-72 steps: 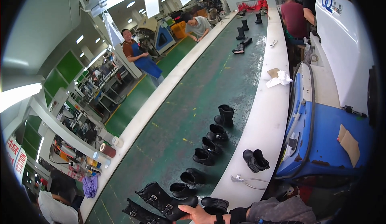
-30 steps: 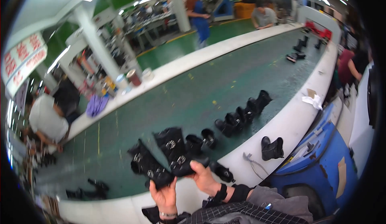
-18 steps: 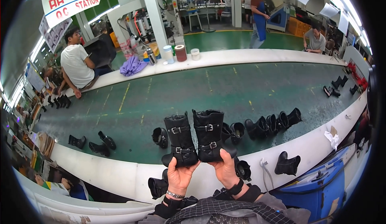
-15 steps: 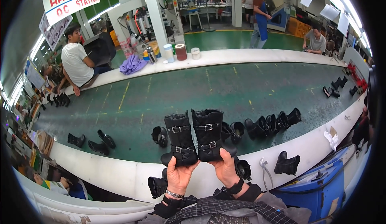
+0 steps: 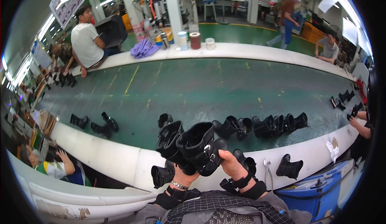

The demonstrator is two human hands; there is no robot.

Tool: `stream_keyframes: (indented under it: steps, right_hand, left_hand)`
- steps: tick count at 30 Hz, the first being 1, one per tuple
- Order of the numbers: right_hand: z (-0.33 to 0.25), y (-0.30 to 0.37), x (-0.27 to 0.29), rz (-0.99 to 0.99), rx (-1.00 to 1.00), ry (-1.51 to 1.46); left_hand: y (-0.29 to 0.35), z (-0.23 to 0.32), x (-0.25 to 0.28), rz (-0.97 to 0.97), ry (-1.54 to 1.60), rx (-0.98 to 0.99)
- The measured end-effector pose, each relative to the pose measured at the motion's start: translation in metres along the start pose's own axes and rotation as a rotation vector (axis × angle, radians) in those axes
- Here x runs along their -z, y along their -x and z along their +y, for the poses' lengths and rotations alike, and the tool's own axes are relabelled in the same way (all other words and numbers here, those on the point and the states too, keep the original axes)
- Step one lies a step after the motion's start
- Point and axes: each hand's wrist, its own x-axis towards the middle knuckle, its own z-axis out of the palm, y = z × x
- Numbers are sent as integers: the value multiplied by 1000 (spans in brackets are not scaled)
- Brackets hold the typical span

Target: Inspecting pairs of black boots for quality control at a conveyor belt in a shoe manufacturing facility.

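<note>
Two black ankle boots are raised in front of me, their tops tipped toward me so that I look into the shafts. My right hand grips the right boot, with silver buckles on its strap, near the toe; the thumb lies on its side. My left hand is below the left boot and closed on it, its fingers mostly hidden by the pair. On the white ledge just beside my left wrist lies another black boot. A further black boot stands by my right hand.
Beyond the ledge runs a green conveyor belt carrying several black boots. One boot lies on the ledge to the right, near a blue cart. Workers sit across the belt and at both sides.
Both boots have tilted from upright, showing their openings, and the left one has swung partly behind the right. My view has shifted slightly left. The worker in a blue apron has walked on.
</note>
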Motion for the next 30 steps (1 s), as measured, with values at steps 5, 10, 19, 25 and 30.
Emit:
stream_keyframes:
  steps: [5, 10, 19, 25, 30]
  right_hand:
    - [20, -26, -6, 215, 14, 639]
    - [15, -46, -45, 238, 147, 908]
    - [-84, -29, -114, -314, 193, 690]
    - [-104, -44, -147, -282, 347, 988]
    - [-97, -65, -170, -382, 321, 1144]
  left_hand:
    - [9, -23, 27, 70, 779, 331]
    - [4, 9, 13, 97, 864, 165]
    - [3, 54, 5, 425, 188, -348]
    - [12, 64, 15, 447, 580, -240]
    - [11, 70, 25, 538, 463, -367]
